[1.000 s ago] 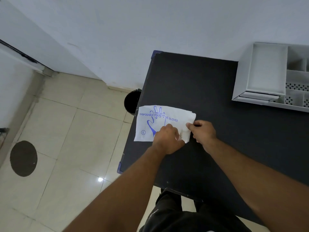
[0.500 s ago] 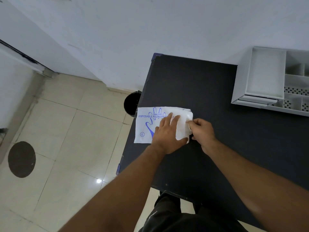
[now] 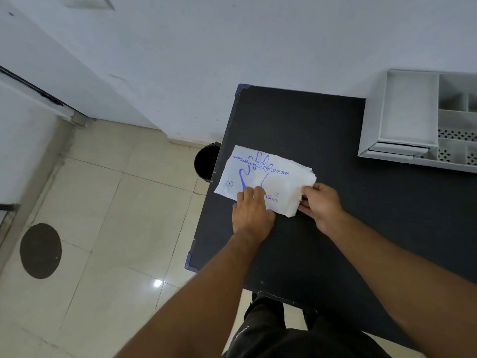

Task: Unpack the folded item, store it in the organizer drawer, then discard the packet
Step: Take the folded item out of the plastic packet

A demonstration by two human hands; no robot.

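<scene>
The packet (image 3: 265, 178) lies flat on the black bench (image 3: 304, 120), close to its left edge, with a little of it poking out over the side. It is thin white plastic and looks very light, soft and a bit slippery, so it would slide or crumple if nothing held it down. The left hand (image 3: 251, 215) presses on its near edge with the fingers flat – a pressing grip, not a pinch. The right hand (image 3: 321, 202) has its grip closed on the ragged right end, where thin white layers stick out; whether it pinches the packet skin or the folded gloves inside cannot be told. That open right end looks like the best place to take hold and pull the folded stack out. Blue letters on the packet read "EMBOSSED DISPOSABLE POLYETHYLENE GLOVES", with a hand drawing, an "L" in a circle, "CE" and "100 PIECES". The white organizer (image 3: 413, 117) sits at the far right of the bench – well apart from the packet
</scene>
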